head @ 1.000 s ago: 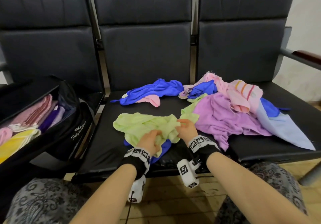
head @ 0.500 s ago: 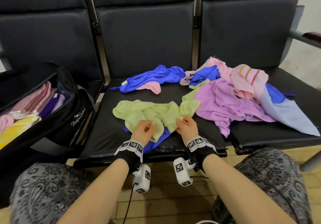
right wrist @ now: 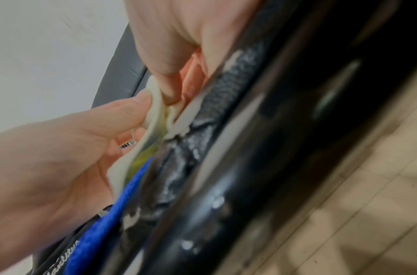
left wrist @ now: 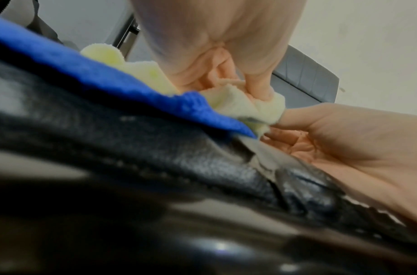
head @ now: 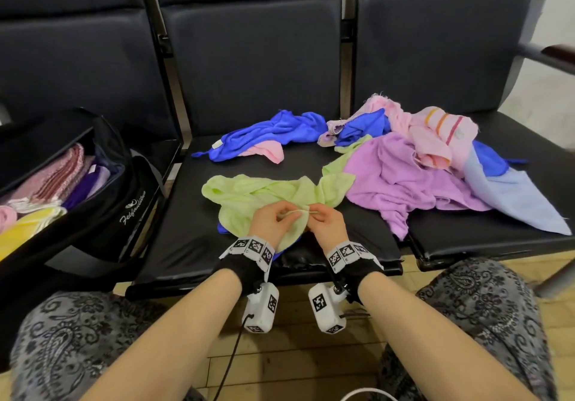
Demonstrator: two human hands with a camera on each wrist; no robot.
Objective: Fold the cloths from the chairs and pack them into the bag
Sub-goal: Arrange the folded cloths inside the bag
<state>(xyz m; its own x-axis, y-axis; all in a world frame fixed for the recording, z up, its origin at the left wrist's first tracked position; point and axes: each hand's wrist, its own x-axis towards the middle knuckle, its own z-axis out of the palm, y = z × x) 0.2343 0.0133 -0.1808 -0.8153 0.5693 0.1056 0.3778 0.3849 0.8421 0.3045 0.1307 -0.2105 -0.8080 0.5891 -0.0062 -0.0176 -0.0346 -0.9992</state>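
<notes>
The step in hand looks like the start of a fold: the left hand (head: 273, 220) and the right hand (head: 326, 222) meet at the near edge of the green cloth (head: 258, 195), each pinching a bit of its hem between thumb and fingers, the other fingers curled in. The wrist views show the same two pinches close together, thumb against forefinger with pale cloth between. The green cloth lies crumpled on the middle chair seat (head: 186, 214), on top of a blue cloth (left wrist: 122, 81) that peeks out beneath it at the front edge. Next, I judge, the hands need to slide apart along the hem to find the corners, lift the cloth clear of the blue one below, and spread it flat before doubling it over; care is needed not to drag the lower cloth along. Much is left: another blue cloth (head: 270, 133), a purple cloth (head: 401, 176), pink ones and a pale blue one are heaped on the middle and right seats. The black bag (head: 124, 201) stands open on the left seat, already holding folded cloths side by side: pink, purple and yellow.
</notes>
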